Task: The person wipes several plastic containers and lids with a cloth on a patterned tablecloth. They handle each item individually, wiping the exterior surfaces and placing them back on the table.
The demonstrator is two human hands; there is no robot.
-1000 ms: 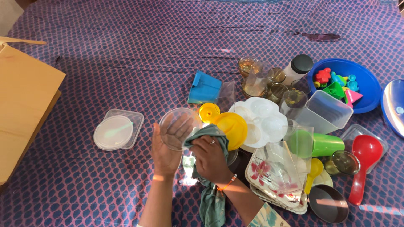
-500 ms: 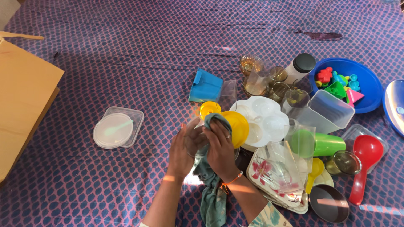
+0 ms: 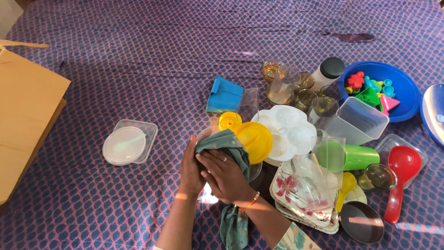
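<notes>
1. Fingers of the right hand (image 3: 225, 175) press a grey-green cloth (image 3: 222, 144) over a clear plastic lid (image 3: 202, 135).
2. Left hand (image 3: 191, 170) cups the lid's back, fingers closed on it.
3. Lid: nearly hidden, only its transparent rim showing, near the bedspread's (image 3: 138, 69) front edge beside a yellow bowl (image 3: 255, 140).

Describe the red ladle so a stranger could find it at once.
Look at the heap of plasticware on the patterned cloth, then go to its right edge, below the blue bowl of toys. The red ladle lies there on a clear tray, its round scoop up and handle pointing down. It is the only large all-red piece.
</notes>
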